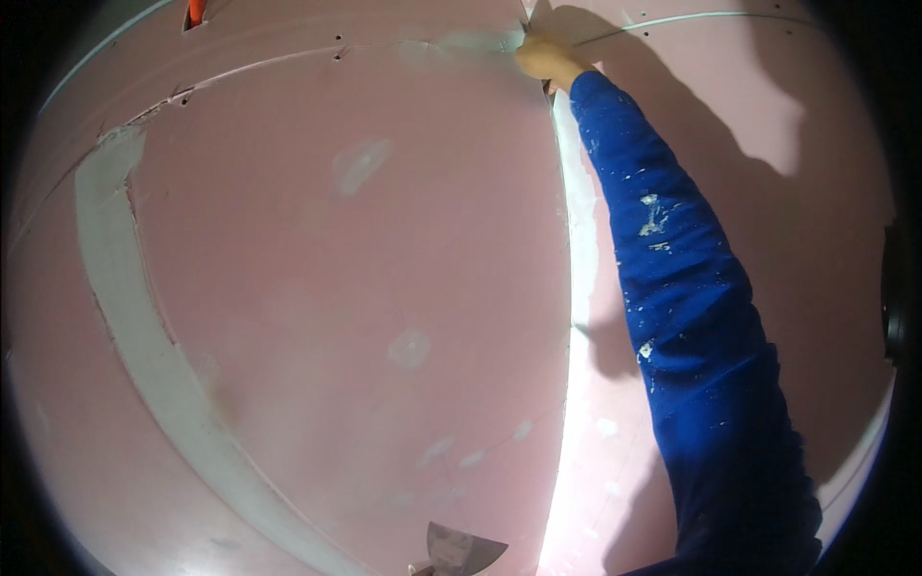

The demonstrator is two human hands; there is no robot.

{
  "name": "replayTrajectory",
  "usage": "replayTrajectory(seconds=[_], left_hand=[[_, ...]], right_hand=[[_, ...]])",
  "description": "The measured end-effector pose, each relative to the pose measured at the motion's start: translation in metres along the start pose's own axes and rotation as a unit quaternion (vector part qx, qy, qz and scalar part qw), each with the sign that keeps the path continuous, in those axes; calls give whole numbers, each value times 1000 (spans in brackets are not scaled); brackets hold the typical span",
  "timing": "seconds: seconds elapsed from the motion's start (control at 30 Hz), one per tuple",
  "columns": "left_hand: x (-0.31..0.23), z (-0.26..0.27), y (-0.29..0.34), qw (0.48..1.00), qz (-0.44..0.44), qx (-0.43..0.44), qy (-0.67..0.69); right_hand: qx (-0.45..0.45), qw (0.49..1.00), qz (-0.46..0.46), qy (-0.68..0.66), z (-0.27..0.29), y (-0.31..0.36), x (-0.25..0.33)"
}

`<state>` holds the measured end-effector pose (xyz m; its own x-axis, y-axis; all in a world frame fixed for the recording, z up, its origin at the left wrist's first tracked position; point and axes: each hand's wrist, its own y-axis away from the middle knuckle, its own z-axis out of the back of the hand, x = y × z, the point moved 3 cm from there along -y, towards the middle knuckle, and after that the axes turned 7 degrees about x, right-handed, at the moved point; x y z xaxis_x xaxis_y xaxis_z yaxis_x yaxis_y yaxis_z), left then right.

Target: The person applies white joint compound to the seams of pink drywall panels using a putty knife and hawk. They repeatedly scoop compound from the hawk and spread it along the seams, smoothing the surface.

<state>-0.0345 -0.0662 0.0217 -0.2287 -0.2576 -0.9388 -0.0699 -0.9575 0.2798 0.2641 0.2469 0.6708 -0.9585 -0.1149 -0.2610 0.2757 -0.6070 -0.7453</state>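
My right arm, in a blue sleeve spotted with dried plaster, stretches up to a seam in a pink plasterboard surface (288,230). At its end my right hand (547,60) is closed against the board, where the horizontal seam meets the vertical one. Whatever its fingers grip is too hidden to name. A smear of wet grey-white filler (471,41) runs along the seam just left of that hand. Low in the picture shows the broad metal blade of a putty knife (465,550), its handle mostly cut off by the lower edge. My left hand cannot be seen.
A wide band of grey filler (182,394) curves down the left side. White filler (579,240) follows the vertical seam beside my sleeve. Filled patches (411,348) dot the board. An orange piece (196,12) pokes through a cut-out at the top left. A dark object (893,298) stands at the right rim.
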Motion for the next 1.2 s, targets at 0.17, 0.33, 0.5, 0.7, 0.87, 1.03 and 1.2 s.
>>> replayTrajectory(seconds=[0.17, 0.33, 0.5, 0.7, 0.87, 1.03, 1.2], left_hand=[[1, -2, 0, 1000, 5, 21, -9], [-5, -1, -1, 1000, -3, 5, -30], [-4, -3, 4, 999, 41, 0, -10], [0, 1, 5, 999, 49, 7, -10], [3, 2, 2, 1000, 13, 9, -11], [-2, 1, -3, 1000, 6, 8, -13], [-6, 2, 5, 998, 50, 14, -41]], right_hand=[[-90, 903, -33, -419, 14, 28, -2], [-79, 892, -49, -442, 18, 19, -64], [-75, 872, -89, -475, -8, -8, -78], [-46, 962, 30, -267, -11, -14, -53], [-92, 896, -22, -434, -17, -32, -65], [-134, 886, 129, -425, -29, -55, -109], [-237, 946, -26, -219, -29, -61, -120]])
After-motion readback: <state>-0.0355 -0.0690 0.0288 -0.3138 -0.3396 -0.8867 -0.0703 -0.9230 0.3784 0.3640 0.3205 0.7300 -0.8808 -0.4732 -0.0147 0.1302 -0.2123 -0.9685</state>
